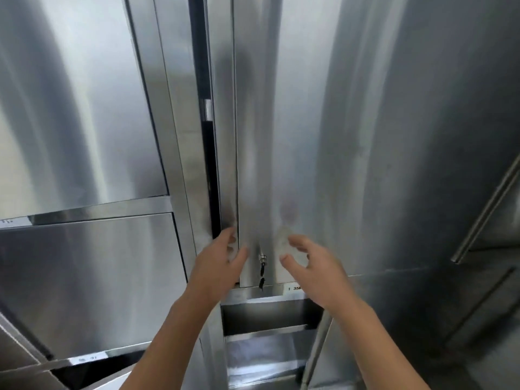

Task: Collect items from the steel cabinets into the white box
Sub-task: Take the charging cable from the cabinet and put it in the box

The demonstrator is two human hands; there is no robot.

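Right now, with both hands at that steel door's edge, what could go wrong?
1. The left hand wraps the edge of the tall brushed-steel cabinet door beside the dark gap; if the door swings back, fingers could be pinched.
2. The small metal lock with its black tag sticks out between the hands; the open right hand may snag it.
3. The grip is on bare smooth steel, so it could slip.

A tall brushed-steel cabinet door (pixel 309 136) stands right of two stacked steel doors (pixel 78 108); a metal lock (pixel 262 258) sits near its lower edge, between the left hand (pixel 219 263) at its left edge and the right hand (pixel 306 266).
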